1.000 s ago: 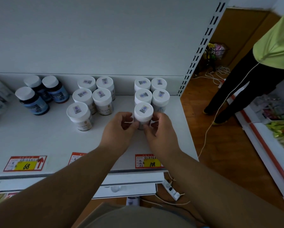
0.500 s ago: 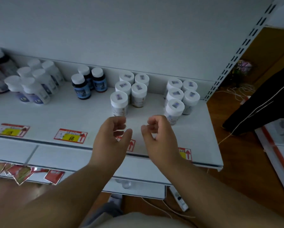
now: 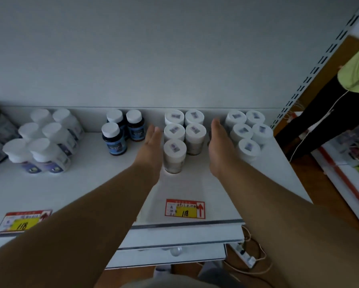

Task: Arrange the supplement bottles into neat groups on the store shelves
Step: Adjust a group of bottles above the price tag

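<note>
A group of white-capped supplement bottles [image 3: 175, 148] stands mid-shelf, several in two columns. My left hand [image 3: 151, 142] is flat and open on the group's left side, fingers extended toward the back. My right hand [image 3: 219, 142] is flat and open on its right side, between this group and another white-capped group [image 3: 248, 148]. Both palms face inward and hold nothing. Three dark blue-labelled bottles [image 3: 114, 139] stand left of my left hand. Further left is a cluster of white bottles [image 3: 43, 151].
The white shelf [image 3: 91, 183] carries red and yellow price tags [image 3: 184, 208] on its front edge. A perforated upright [image 3: 311, 73] ends the shelf at right. A person in a green top [image 3: 355, 73] stands right. A power strip [image 3: 245, 254] lies on the floor.
Both hands let go of the front bottle of the right group, drew back, then reached forward flat on either side of the middle group. The view shifted left.
</note>
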A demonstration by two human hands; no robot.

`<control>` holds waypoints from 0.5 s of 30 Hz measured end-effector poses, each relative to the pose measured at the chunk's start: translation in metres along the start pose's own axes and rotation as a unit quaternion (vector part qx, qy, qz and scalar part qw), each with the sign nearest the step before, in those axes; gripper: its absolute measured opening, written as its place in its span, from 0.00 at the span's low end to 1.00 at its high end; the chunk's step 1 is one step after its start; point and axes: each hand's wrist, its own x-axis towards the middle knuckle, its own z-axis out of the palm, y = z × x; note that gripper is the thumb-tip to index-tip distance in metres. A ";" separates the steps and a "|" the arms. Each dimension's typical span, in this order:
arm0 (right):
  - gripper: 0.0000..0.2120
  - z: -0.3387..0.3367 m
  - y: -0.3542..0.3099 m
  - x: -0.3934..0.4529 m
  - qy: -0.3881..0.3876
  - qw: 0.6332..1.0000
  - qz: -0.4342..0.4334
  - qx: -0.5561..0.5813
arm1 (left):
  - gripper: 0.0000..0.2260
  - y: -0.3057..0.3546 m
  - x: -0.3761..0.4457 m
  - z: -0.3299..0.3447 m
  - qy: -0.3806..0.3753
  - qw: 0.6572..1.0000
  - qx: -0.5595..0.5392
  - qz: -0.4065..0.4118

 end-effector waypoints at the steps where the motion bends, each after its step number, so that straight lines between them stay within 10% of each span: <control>1: 0.14 0.003 -0.002 0.007 -0.007 1.000 0.005 -0.013 | 0.43 -0.006 0.017 0.000 -0.011 1.000 -0.008 -0.011; 6: 0.26 0.016 -0.007 0.018 -0.037 0.997 0.020 -0.058 | 0.17 0.009 0.011 0.014 -0.070 0.997 -0.033 0.005; 15: 0.18 0.022 0.003 0.032 -0.011 0.999 -0.019 -0.031 | 0.12 0.009 0.015 0.021 -0.085 0.995 -0.050 0.014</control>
